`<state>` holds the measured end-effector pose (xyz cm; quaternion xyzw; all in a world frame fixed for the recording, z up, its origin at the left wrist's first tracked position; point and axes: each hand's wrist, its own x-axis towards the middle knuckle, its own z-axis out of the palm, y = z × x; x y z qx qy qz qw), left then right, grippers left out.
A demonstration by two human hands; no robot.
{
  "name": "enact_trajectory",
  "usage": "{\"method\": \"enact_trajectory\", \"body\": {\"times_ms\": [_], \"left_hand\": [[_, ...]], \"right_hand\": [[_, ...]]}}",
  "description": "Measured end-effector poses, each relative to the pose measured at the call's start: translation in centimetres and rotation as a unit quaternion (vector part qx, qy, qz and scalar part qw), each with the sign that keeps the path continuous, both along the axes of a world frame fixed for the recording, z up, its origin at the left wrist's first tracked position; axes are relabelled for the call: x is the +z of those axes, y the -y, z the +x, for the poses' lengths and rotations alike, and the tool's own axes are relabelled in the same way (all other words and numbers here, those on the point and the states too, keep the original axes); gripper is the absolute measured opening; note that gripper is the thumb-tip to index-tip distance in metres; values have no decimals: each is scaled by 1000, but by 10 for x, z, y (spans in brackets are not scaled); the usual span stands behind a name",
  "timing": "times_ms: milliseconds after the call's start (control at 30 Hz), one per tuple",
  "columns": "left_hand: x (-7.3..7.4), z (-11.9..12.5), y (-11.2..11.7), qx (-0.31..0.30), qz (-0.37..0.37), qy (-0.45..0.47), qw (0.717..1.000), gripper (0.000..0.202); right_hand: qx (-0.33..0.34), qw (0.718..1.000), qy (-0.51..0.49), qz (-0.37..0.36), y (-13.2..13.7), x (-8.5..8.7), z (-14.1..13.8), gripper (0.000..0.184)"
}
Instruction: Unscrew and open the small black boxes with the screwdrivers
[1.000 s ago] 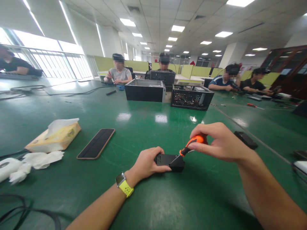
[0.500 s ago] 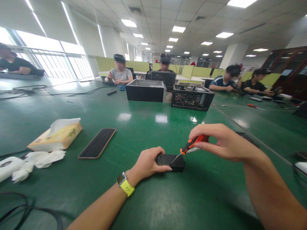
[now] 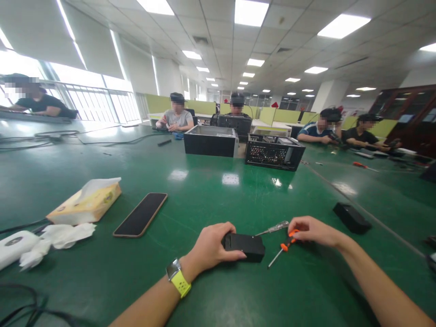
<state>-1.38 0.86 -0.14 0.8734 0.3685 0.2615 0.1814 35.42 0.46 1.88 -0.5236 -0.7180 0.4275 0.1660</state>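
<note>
A small black box (image 3: pixel 247 246) lies on the green table, and my left hand (image 3: pixel 213 243) is closed around its left end, thumb along the near side. To the right of it, my right hand (image 3: pixel 313 231) pinches the handle of an orange and black screwdriver (image 3: pixel 284 247). The shaft of that screwdriver points down and left, its tip apart from the box and close to the tabletop. Just behind lies a slim screwdriver with a clear handle (image 3: pixel 277 227), its handle end near my right fingertips. Farther right rests a second black box (image 3: pixel 352 217).
Left of my hands are a phone (image 3: pixel 141 215), a tissue pack (image 3: pixel 85 202) and crumpled tissues (image 3: pixel 68 236). Two computer cases stand across the table: a closed-sided one (image 3: pixel 211 141) and a perforated one (image 3: pixel 274 153). Several people sit around. Black cables (image 3: pixel 23 299) lie at front left.
My right hand has moved down and lifted the screwdriver tip off the box, to its right. The clear-handled screwdriver and second black box now show fully. My left hand stays on the box.
</note>
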Motion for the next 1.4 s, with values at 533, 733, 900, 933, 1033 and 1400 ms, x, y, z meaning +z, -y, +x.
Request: {"method": "enact_trajectory", "body": {"times_ms": [533,733,900,933,1033,1400], "left_hand": [[1,1,1,6,17,-13,1000,47],[0,2,1,6,26,-2,1000,49],[-1,3,1,2,8,15,1000,46],[-1,3,1,4,2,17,1000,44],[1,3,0,4,-12,16,1000,44],[5,5,7,18,-21,33,999,37]], "right_hand": [[-132,952,186,206,-23,-40,-13,54],[-72,947,204,237,-33,-38,-22,60],[-18,947,199,253,-37,-31,-37,48],[-15,947,196,254,-37,-30,-39,43],[-23,950,184,253,-39,-29,-41,33],[-108,974,-30,198,-31,-24,-21,33]]}}
